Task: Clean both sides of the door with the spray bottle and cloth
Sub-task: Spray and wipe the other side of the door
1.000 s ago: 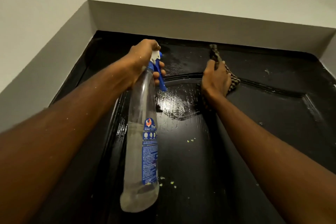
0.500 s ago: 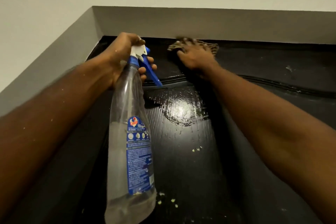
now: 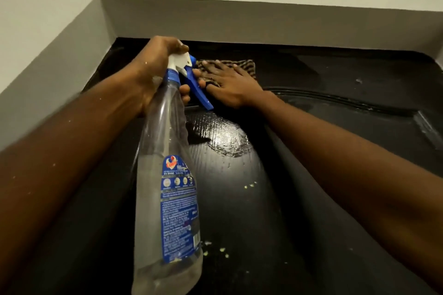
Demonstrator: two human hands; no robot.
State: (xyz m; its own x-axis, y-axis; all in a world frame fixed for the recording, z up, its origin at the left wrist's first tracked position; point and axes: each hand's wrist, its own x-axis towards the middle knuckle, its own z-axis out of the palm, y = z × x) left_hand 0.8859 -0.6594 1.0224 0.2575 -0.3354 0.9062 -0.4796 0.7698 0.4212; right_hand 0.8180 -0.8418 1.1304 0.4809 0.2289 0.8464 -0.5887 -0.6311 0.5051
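Nearest, at the bottom centre of the frame, hangs the base of the spray bottle (image 3: 167, 187). It is clear plastic with a blue label and only a little liquid pooled low in it, so I judge it light and easy to swing, though its thin wall would likely give under a hard squeeze. The neck looks the sound place to take it, and the left hand (image 3: 158, 72) grips it there, at centre frame. Its fingers are curled round just under the white head, and one or two sit by the blue trigger (image 3: 199, 93). Whether they press the trigger I cannot tell.

Behind the bottle the black door (image 3: 239, 211) fills the lower and right parts of the frame. It is rigid and glossy, with a wet patch (image 3: 220, 136) shining at its middle and pale specks (image 3: 250, 184) below that. Wet gloss like this is probably slippery under a bare palm.

Further up, just right of the trigger, the right hand (image 3: 230, 84) lies flat with fingers spread, pressing the cloth (image 3: 244, 66) against the door near its top edge. The striped cloth is soft and limp, so a broad palm spreads it better than a pinch would.

Farthest, across the upper frame, runs the grey door recess (image 3: 239, 19).
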